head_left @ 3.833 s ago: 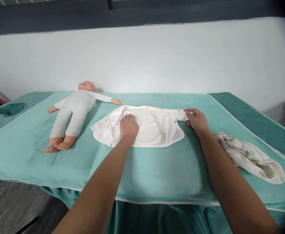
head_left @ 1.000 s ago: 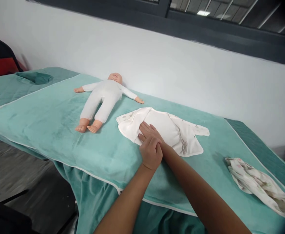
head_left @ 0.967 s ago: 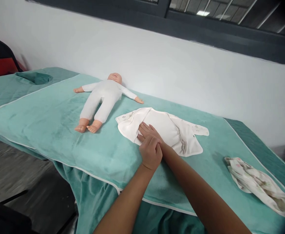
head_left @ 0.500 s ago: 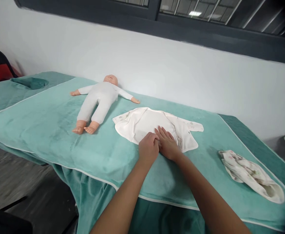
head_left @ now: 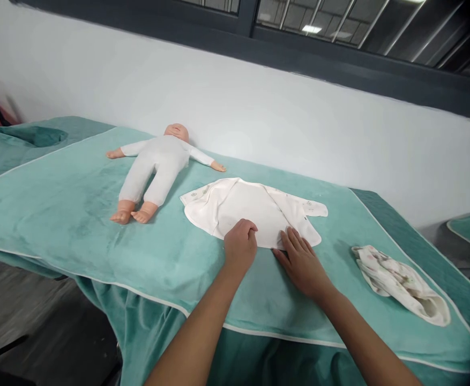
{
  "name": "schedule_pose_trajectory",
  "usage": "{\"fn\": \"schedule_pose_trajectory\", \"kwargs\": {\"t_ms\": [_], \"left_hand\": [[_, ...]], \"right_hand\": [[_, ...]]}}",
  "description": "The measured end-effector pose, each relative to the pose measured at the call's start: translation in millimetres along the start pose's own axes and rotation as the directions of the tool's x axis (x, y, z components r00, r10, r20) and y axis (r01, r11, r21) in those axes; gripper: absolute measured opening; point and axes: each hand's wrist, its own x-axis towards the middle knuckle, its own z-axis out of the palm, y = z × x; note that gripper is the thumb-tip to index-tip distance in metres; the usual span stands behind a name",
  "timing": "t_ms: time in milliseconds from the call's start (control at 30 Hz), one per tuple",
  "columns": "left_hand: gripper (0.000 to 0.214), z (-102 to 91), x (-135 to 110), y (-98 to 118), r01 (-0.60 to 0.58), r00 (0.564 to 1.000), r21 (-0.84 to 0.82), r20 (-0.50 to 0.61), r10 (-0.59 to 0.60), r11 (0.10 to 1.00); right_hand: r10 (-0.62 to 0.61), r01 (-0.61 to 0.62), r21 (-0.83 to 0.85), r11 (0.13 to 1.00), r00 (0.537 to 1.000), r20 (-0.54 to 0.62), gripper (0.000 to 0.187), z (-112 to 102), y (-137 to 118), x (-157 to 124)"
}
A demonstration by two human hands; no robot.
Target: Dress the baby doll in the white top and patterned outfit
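Observation:
A white baby top [head_left: 251, 209] lies spread flat on the teal towel-covered table [head_left: 77, 214]. My left hand [head_left: 239, 245] rests at its near hem with the fingers curled down onto the cloth. Just to the right, my right hand [head_left: 301, 260] lies flat with fingers stretched, fingertips touching the hem. A baby doll [head_left: 154, 163] in a white bodysuit lies on its back to the left of the top, arms out.
A crumpled patterned white garment [head_left: 399, 281] lies at the right of the table. A folded teal cloth [head_left: 31, 135] sits at the far left. A white wall runs behind the table, and the near edge drops to a dark floor.
My right hand has slid from the middle of the top down and right to its near hem. The left hand stayed at the hem, and the cloth now lies smoother.

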Motion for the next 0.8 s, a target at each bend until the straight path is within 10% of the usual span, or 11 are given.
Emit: {"fn": "schedule_pose_trajectory", "kwargs": {"t_ms": [233,467,800], "left_hand": [[0.023,0.7,1,1,0.025,0.999,0.053,0.047,-0.028,0.998],[0.024,2.1,1,-1,0.03,0.997,0.095,0.068,-0.037,0.995],[0.024,-0.6,1,1,0.024,0.996,0.107,0.087,-0.033,0.994]], "right_hand": [[-0.062,0.097,0.313,0.945,0.991,-0.119,0.058,-6,-36,53],[0.078,-0.089,0.089,0.992,0.99,0.121,0.068,19,-21,122],[0.17,-0.171,0.01,0.985,0.984,0.059,0.071,23,-19,115]]}}
